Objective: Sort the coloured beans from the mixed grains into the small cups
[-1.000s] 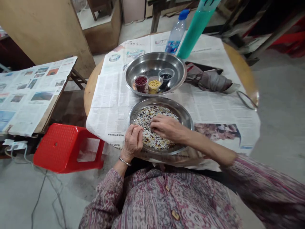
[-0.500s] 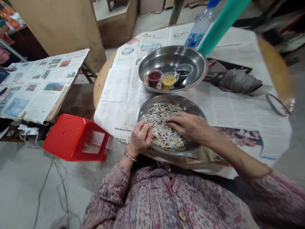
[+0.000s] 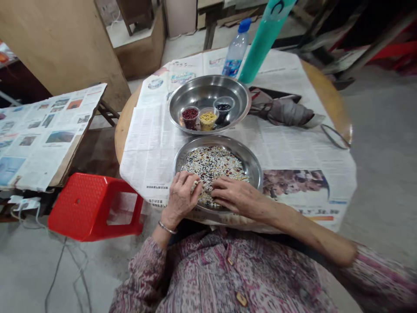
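A steel basin [image 3: 256,167] in front of me holds a spread of white grains [image 3: 224,163] mixed with black, yellow and dark red beans. Over its near left side, my left hand [image 3: 182,193] is curled closed, with small pale and yellowish beans showing between thumb and fingers. My right hand [image 3: 233,195] reaches in from the right, fingers bent together and touching the mix. What its fingertips pinch, if anything, is hidden. In a second steel basin [image 3: 239,89] behind stand clear cups of red beans [image 3: 190,114], yellow beans [image 3: 208,118] and black beans [image 3: 223,107].
Newspaper [image 3: 143,143] covers the round table. At the back stand a blue-capped bottle [image 3: 235,50] and a tall green cylinder [image 3: 262,43]. A bundled grey cloth [image 3: 288,111] lies to the right. A red plastic stool [image 3: 81,204] and a papered side table [image 3: 55,130] are at left.
The view has shifted, moving the table lower and leftward. My right hand has come toward the near side of the basin, closer to my left hand, which has loosened slightly.
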### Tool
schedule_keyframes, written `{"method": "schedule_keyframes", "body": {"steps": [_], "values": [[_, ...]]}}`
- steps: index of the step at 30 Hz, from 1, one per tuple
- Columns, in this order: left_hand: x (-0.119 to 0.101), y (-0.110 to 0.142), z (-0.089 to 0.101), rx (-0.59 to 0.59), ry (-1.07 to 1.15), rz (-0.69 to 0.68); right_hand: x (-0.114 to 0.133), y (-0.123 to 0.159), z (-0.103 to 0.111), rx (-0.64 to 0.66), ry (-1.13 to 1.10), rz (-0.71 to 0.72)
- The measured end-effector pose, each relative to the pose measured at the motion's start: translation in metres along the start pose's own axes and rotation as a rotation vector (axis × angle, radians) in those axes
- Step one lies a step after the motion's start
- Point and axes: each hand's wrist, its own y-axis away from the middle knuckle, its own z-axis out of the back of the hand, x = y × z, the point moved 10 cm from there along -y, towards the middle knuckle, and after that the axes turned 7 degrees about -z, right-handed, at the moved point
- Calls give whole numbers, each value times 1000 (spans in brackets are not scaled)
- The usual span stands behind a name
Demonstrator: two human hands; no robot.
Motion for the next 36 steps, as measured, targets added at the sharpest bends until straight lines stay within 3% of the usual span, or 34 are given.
{"method": "schedule_keyframes", "body": {"steps": [6,9,12,15,17,20,22,25,29,36], "values": [[-8,-4,-29,505,-203,14,-58,4,22,-56,139,-253],[-13,-6,-49,632,-212,-19,-65,3,29,-134,165,-338],[-23,-18,-69,655,-138,-111,-59,8,33,-216,166,-378],[-26,-38,-79,575,-102,-188,-58,15,34,-267,180,-440],[-17,-55,-75,453,-152,-186,-60,16,34,-290,188,-473],[12,-72,-59,281,-282,-35,-63,17,34,-354,172,-505],[31,-74,-57,310,-339,108,-65,18,37,-435,145,-519],[41,-67,-69,493,-281,214,-65,25,43,-576,86,-516],[18,-54,-81,572,-34,163,-65,34,50,-724,-31,-477],[-41,-33,-95,617,164,-117,-66,50,57,-891,-149,-450]]}}
